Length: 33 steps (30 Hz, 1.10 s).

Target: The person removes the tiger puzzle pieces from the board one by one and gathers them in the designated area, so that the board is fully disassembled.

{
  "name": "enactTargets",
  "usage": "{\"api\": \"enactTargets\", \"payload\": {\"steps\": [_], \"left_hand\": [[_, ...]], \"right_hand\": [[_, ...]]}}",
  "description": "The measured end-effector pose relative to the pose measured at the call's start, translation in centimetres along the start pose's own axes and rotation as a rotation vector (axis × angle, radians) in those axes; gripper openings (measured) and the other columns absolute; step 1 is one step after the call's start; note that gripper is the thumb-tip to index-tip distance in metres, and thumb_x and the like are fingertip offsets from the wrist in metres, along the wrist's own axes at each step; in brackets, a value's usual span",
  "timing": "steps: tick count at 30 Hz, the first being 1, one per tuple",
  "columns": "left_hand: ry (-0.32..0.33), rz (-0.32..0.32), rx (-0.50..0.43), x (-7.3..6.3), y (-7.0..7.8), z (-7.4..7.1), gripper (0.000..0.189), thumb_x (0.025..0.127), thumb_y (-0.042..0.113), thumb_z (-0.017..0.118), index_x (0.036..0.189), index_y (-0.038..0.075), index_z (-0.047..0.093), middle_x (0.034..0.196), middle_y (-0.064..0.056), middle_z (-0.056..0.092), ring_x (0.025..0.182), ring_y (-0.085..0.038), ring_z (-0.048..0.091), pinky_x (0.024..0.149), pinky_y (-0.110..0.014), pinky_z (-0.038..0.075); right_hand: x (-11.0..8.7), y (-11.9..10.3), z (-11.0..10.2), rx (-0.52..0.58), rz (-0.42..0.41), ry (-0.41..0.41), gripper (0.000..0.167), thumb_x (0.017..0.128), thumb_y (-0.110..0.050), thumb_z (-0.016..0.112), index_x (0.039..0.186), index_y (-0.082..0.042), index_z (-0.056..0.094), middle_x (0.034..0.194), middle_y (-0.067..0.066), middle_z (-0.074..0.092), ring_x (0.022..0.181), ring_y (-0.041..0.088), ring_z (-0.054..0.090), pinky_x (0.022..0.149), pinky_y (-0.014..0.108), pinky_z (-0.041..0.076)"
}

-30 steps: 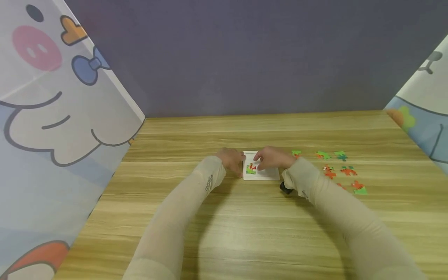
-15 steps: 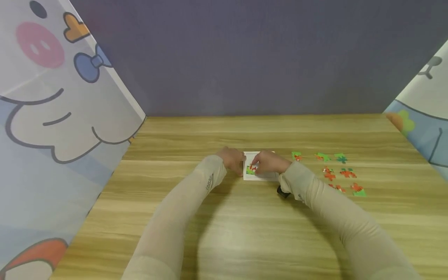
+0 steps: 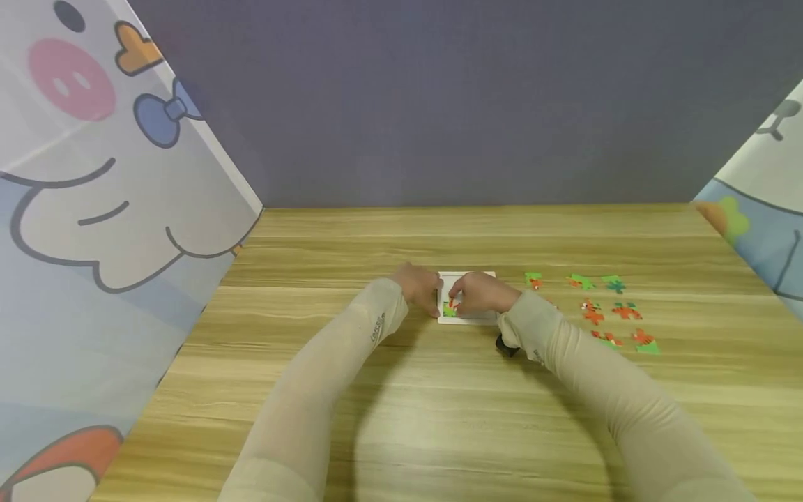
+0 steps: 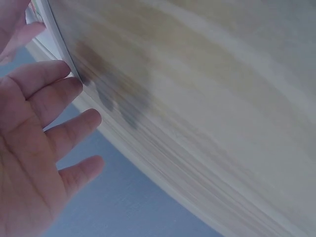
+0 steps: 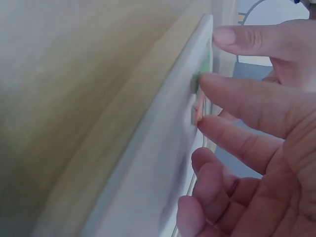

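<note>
A white puzzle tray (image 3: 447,280) lies flat on the wooden table. In its near left corner sits a green and orange jigsaw piece (image 3: 449,311). My left hand (image 3: 419,286) rests along the tray's left edge; in the left wrist view its fingers (image 4: 54,98) are fairly straight, with fingertips touching the rim. My right hand (image 3: 483,291) is over the tray. Seen from the right wrist, its thumb and index finger pinch a small reddish jigsaw piece (image 5: 198,107) against the tray, beside the green one. The right hand covers much of the tray's right half.
Several loose jigsaw pieces (image 3: 592,312), orange and green, lie spread on the table (image 3: 439,404) to the right of the tray. A grey panel (image 3: 464,104) rises behind the table, with cartoon-printed panels (image 3: 125,181) at the sides.
My right hand has come down and slightly left onto the piece in the tray, its fingers closing on it. The left hand stays at the tray's left edge.
</note>
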State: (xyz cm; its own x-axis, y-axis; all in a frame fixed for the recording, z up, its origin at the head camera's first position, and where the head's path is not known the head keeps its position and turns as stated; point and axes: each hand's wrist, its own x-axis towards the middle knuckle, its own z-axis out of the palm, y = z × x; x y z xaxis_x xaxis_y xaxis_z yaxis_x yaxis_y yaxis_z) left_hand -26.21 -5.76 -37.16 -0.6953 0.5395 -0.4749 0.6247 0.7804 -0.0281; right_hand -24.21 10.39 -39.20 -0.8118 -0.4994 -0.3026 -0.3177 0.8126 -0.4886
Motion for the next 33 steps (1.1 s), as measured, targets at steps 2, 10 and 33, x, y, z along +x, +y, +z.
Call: {"api": "enactTargets", "payload": {"steps": [2,10,33], "left_hand": [[-0.004,-0.001,0.011,0.10,0.08,0.05,0.054,0.088,0.047,0.073,0.131,0.014,0.062,0.155,-0.004,0.043,0.120,-0.020,0.060,0.109,-0.045,0.042],[-0.016,-0.013,0.023,0.20,0.38,0.11,0.055,0.089,0.046,0.073,0.132,0.014,0.062,0.154,-0.003,0.045,0.127,-0.020,0.056,0.111,-0.047,0.037],[-0.019,-0.011,0.053,-0.07,0.11,0.06,0.071,0.091,0.050,0.069,0.149,0.014,0.048,0.159,-0.004,0.036,0.138,-0.024,0.046,0.113,-0.042,0.037]], "right_hand": [[0.00,-0.01,0.00,0.000,-0.004,-0.005,0.035,0.083,-0.004,0.074,0.116,0.006,0.069,0.090,0.005,0.068,0.067,0.013,0.049,0.064,0.025,0.044],[-0.29,-0.31,0.01,0.027,-0.002,-0.022,0.034,0.083,-0.005,0.077,0.114,0.006,0.069,0.090,0.007,0.068,0.070,0.014,0.052,0.066,0.027,0.046],[-0.24,0.54,-0.04,0.343,-0.006,0.004,0.014,0.090,0.005,0.055,0.103,0.003,0.061,0.069,0.002,0.062,0.052,0.010,0.046,0.055,0.025,0.041]]}}
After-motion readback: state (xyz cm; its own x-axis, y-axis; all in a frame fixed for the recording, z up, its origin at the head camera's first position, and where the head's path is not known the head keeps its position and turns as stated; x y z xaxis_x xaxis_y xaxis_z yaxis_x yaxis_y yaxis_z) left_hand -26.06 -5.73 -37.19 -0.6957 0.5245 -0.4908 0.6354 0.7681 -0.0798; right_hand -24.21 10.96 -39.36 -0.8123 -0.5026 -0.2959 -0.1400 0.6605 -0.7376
